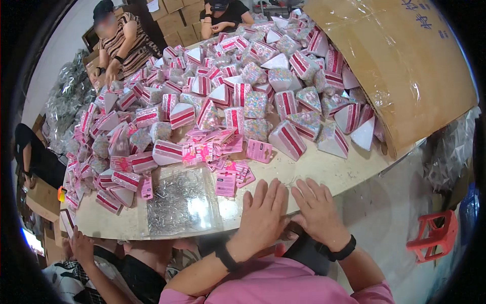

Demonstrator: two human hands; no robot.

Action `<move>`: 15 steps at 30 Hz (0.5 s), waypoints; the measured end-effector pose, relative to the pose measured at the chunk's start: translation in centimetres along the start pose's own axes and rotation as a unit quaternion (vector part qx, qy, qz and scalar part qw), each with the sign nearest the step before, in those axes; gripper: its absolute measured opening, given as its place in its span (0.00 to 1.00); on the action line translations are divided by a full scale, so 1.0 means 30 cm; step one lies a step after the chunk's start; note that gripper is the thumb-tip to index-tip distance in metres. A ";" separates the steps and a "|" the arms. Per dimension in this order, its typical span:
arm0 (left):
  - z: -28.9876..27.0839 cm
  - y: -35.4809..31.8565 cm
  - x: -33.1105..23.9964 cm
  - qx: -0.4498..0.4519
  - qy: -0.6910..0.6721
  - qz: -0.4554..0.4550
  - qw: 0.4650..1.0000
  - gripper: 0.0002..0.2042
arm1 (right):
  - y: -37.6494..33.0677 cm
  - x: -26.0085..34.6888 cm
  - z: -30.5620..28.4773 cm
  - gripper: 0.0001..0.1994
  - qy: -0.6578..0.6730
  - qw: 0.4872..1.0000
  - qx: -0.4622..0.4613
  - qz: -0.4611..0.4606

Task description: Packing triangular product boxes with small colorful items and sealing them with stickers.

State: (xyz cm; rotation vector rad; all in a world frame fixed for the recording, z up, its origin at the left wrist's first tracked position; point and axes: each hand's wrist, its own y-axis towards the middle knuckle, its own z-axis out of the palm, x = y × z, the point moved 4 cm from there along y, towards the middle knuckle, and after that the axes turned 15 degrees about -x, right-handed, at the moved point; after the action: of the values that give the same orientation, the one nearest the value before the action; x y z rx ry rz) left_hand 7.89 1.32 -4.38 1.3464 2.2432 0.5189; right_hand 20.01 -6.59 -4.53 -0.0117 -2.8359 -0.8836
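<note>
Pink cards (226, 184) nr L hand (262, 215), R hand (320, 214) alongside, both @ tbl (336, 172) edge

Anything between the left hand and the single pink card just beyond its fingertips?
Nothing visible: only a strip of tabletop lies between the left hand and the single pink card; the card pile sits left of that gap.

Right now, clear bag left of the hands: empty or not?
Not empty: many thin metal pieces show through the clear bag, with glare on its plastic. How full, cannot tell.
</note>
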 end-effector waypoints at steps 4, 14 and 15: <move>0.031 -0.010 0.004 0.017 0.042 0.021 0.999 0.36 | -0.057 -0.024 0.018 0.32 -0.013 0.999 -0.032 -0.028; 0.007 -0.045 0.028 0.047 0.061 0.005 0.997 0.35 | -0.029 -0.009 0.030 0.36 -0.023 0.998 -0.049 -0.013; 0.006 -0.045 0.029 0.050 0.058 0.003 0.997 0.34 | -0.026 -0.013 0.035 0.37 -0.030 0.999 -0.043 -0.010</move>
State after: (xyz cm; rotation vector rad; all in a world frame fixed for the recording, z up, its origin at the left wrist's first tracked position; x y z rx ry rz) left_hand 6.69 1.51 -5.42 1.4054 2.3882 0.5058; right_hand 20.17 -6.62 -5.89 -0.0203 -2.8546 -1.0257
